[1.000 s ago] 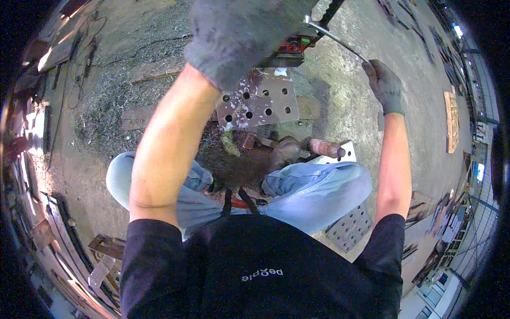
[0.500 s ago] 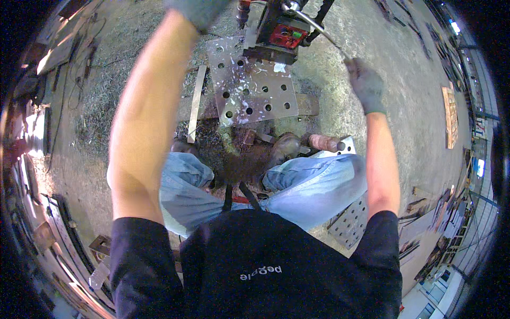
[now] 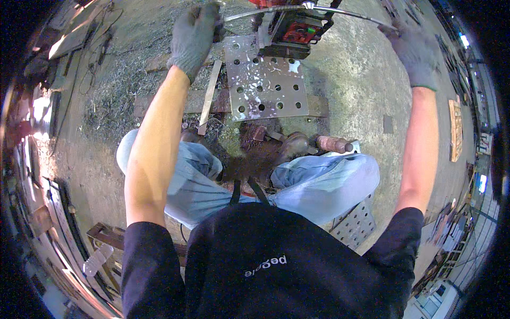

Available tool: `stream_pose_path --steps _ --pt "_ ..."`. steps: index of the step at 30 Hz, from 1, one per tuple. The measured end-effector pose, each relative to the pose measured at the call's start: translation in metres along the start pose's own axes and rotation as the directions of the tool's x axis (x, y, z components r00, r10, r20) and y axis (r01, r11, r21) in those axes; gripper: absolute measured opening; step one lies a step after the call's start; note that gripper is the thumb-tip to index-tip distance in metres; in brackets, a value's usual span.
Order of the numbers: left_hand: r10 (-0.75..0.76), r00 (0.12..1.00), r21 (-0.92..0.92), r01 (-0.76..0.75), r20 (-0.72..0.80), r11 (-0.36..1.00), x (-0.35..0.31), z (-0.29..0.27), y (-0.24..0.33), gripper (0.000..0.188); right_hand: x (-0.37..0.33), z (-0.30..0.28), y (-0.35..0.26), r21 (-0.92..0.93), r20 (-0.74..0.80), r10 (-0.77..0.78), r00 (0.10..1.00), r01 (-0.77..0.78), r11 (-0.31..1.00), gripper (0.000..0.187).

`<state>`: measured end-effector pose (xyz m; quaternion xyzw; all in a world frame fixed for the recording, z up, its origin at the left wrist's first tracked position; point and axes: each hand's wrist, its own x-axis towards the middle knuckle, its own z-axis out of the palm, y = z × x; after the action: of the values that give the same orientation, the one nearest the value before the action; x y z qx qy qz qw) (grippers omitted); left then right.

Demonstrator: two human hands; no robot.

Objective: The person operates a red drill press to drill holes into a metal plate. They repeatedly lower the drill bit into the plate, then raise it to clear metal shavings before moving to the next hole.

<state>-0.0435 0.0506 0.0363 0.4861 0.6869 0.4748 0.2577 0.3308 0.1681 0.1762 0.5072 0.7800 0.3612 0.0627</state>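
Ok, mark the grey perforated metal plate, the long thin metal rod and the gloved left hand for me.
grey perforated metal plate (image 3: pixel 264 80): head view, middle of its drilled face.
long thin metal rod (image 3: pixel 340 11): head view, mid-length of the shaft.
gloved left hand (image 3: pixel 194 33): head view, back of the glove.

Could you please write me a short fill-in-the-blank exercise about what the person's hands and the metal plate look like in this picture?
1. Both the left hand and the right hand wear grey ____.
2. The flat silver metal plate on the ground is pierced with round ____.
3. Each hand grips one end of a long thin metal ____ running across the red and black machine.

Missing words: gloves; holes; rod
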Motion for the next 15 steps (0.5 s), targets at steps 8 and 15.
stream_pose_path --steps 8,15 --pt "-0.025 0.997 -0.619 0.064 0.072 0.782 -0.014 0.001 0.086 0.05 0.023 -0.141 -0.086 -0.113 -0.487 -0.507 0.711 0.524 0.844 0.024" --pt "0.239 0.923 -0.934 0.237 0.302 0.266 0.007 -0.011 0.094 0.056 0.006 -0.157 -0.1 0.322 -0.764 -0.335 0.551 0.777 0.542 0.028"
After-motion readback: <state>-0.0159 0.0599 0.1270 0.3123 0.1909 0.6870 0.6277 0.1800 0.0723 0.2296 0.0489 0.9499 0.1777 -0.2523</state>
